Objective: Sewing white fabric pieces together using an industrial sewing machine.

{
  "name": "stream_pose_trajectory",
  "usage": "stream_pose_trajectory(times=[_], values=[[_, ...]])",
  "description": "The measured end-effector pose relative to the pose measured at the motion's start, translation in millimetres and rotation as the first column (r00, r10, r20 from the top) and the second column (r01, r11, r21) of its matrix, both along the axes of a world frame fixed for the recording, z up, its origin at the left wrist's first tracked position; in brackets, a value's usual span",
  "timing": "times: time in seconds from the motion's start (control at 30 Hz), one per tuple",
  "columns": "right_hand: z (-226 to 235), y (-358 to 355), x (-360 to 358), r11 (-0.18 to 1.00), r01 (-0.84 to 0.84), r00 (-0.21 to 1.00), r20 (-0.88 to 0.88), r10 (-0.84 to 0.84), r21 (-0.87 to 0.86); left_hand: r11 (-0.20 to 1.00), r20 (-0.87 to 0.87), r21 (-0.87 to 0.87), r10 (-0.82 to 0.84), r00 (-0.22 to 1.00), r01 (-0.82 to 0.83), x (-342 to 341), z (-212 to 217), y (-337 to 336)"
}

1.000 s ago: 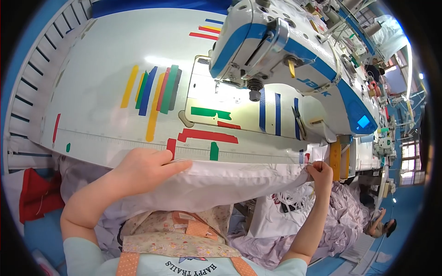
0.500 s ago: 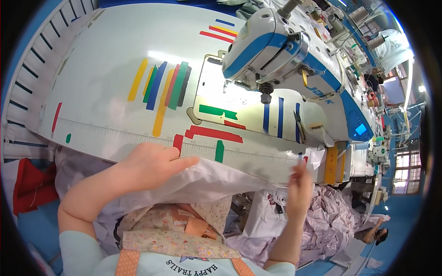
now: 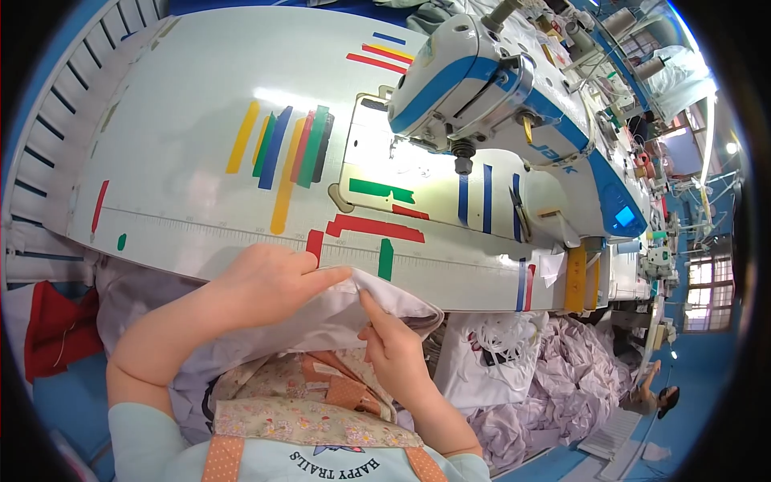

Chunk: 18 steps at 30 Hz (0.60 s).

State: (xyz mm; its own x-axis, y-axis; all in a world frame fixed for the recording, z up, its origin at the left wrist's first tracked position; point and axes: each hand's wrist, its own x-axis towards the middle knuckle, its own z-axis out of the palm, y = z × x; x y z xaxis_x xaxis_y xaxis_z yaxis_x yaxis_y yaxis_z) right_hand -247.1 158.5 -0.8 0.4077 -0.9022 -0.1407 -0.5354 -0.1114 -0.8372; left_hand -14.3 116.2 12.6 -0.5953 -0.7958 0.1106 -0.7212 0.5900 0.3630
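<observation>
A pale lilac-white cloth [image 3: 393, 293] hangs over the front edge of the white sewing table [image 3: 185, 72] and drops toward my lap. My left hand [image 3: 273, 277] rests at that edge, closed on the cloth's upper border, with its index finger stretched to the right. Close beside that fingertip, my right hand [image 3: 395, 349] reaches up from below. Its index finger presses on the cloth border and the other fingers are curled; the cloth covers part of the grip. Beyond both hands stands a white and blue sewing machine [image 3: 474, 88], its needle area lit.
Coloured tape strips [image 3: 281, 149] and a printed ruler scale mark the tabletop. Thread snips [image 3: 520, 213] lie right of the machine bed. A heap of lilac cloth [image 3: 570, 369] and a white bag [image 3: 482, 369] sit at lower right. Red cloth [image 3: 60, 329] hangs at left. Another person [image 3: 654, 398] appears far right.
My right hand has come left from the table's right side to the cloth border beside my left hand. The cloth's right part has been drawn in and folded over. My left hand stays nearly in place.
</observation>
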Motion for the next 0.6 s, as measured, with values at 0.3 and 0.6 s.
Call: stream_pose_trajectory(times=[0.3,0.6], values=[[8,0,5,0.996,0.003,0.996,-0.090,-0.011,-0.093,0.990,-0.142,-0.050,0.120,0.983,-0.128,-4,-10,6],[-11,5,15,0.986,0.139,0.990,0.046,-0.135,-0.097,0.995,-0.392,0.010,0.096,0.915,-0.100,-31,-25,42]])
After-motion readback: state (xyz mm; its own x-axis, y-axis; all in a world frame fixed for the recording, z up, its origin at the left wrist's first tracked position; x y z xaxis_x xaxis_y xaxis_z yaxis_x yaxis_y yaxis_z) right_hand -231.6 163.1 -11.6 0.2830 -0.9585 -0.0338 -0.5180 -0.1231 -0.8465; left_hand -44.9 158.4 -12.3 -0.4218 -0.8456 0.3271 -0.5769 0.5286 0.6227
